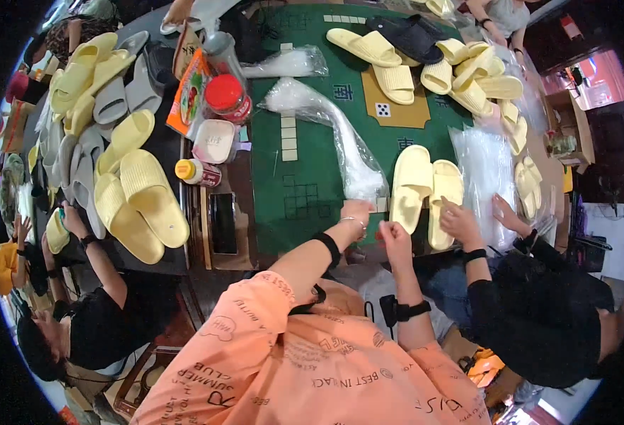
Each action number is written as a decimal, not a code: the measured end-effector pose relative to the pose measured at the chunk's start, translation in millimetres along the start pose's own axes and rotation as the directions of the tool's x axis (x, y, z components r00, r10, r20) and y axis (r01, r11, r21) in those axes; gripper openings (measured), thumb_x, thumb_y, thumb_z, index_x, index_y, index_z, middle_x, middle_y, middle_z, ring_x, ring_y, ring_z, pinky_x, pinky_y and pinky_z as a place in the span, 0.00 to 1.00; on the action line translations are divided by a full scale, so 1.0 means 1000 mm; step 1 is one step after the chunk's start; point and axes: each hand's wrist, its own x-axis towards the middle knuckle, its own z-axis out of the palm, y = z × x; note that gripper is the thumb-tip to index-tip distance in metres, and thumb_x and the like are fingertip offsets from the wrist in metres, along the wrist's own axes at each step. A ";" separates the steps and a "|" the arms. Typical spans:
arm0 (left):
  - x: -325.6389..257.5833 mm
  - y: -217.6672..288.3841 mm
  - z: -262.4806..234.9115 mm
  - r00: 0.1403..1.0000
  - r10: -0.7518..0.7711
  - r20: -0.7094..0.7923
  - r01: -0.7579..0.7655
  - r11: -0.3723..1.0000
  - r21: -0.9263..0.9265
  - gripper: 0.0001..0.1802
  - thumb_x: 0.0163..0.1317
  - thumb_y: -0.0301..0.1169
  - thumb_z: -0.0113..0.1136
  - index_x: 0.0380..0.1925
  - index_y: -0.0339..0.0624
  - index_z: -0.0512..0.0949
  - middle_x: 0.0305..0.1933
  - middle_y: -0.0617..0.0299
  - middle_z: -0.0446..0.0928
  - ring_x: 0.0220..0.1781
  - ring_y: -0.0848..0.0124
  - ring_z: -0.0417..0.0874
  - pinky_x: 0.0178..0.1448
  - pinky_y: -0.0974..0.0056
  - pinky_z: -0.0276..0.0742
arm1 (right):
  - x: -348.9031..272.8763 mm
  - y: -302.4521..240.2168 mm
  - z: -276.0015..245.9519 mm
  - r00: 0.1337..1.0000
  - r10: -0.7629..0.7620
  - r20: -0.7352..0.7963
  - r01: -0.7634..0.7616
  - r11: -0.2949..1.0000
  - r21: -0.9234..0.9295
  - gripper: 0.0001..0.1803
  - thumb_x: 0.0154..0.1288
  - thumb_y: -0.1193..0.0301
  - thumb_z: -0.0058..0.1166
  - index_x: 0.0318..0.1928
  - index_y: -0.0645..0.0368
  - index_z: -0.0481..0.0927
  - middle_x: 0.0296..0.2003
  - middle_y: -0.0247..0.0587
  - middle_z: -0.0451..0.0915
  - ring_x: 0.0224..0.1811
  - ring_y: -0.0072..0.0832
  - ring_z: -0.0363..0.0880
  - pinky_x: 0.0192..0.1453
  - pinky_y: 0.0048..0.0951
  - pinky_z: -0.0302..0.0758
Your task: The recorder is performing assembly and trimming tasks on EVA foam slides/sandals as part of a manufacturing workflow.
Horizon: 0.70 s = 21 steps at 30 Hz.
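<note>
Pinching a clear bag (pixel 347 142) in our left hand (pixel 358 210), right hand (pixel 395 235) curled shut, we are leaving the yellow slipper pair (pixel 412 180) unbagged, with loose slippers (pixel 471 74) waiting.

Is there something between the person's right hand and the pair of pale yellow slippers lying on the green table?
Nothing visible stands between them. The right hand is beside the near end of the pair of pale yellow slippers. A co-worker's hand touches the right slipper from the far side, not in the gap.
</note>
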 end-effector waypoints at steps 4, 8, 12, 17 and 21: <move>-0.032 -0.003 -0.017 0.955 0.295 0.037 -0.249 0.727 0.639 0.14 0.54 0.34 0.41 0.28 0.42 0.77 0.31 0.47 0.76 0.31 0.56 0.78 0.37 0.57 0.74 | 0.036 -0.009 0.025 0.821 0.338 0.460 -0.527 0.758 0.384 0.11 0.56 0.66 0.51 0.35 0.60 0.72 0.26 0.36 0.74 0.26 0.21 0.71 0.32 0.19 0.68; -0.083 0.003 -0.022 0.938 0.190 0.289 -0.346 0.489 0.801 0.11 0.48 0.31 0.47 0.24 0.38 0.77 0.30 0.48 0.76 0.33 0.57 0.78 0.37 0.58 0.74 | 0.094 0.023 0.048 0.833 0.139 0.536 -0.520 0.527 0.672 0.09 0.58 0.68 0.45 0.32 0.62 0.70 0.24 0.40 0.73 0.25 0.27 0.71 0.31 0.26 0.71; -0.138 -0.011 -0.036 0.377 0.039 0.925 -0.916 0.166 0.366 0.10 0.43 0.33 0.50 0.23 0.40 0.76 0.28 0.51 0.76 0.31 0.55 0.77 0.35 0.55 0.70 | 0.123 0.022 0.041 0.862 0.236 0.450 -0.503 0.523 0.689 0.05 0.57 0.71 0.45 0.28 0.59 0.67 0.21 0.37 0.69 0.21 0.25 0.68 0.25 0.25 0.70; -0.193 0.023 -0.107 0.618 0.155 0.771 -0.750 0.408 0.520 0.11 0.49 0.36 0.48 0.26 0.45 0.76 0.30 0.53 0.76 0.35 0.57 0.76 0.37 0.57 0.70 | 0.113 -0.002 0.037 0.859 0.238 0.453 -0.461 0.743 0.484 0.12 0.58 0.63 0.46 0.30 0.60 0.69 0.24 0.41 0.73 0.26 0.27 0.73 0.28 0.24 0.71; -0.207 0.034 -0.194 0.816 0.087 0.571 -0.567 0.311 0.763 0.13 0.50 0.38 0.48 0.26 0.43 0.78 0.31 0.51 0.77 0.36 0.56 0.77 0.38 0.57 0.72 | 0.022 -0.099 0.065 0.975 -0.054 0.214 0.220 0.311 -0.924 0.18 0.55 0.60 0.45 0.39 0.61 0.74 0.32 0.54 0.75 0.35 0.44 0.74 0.41 0.39 0.70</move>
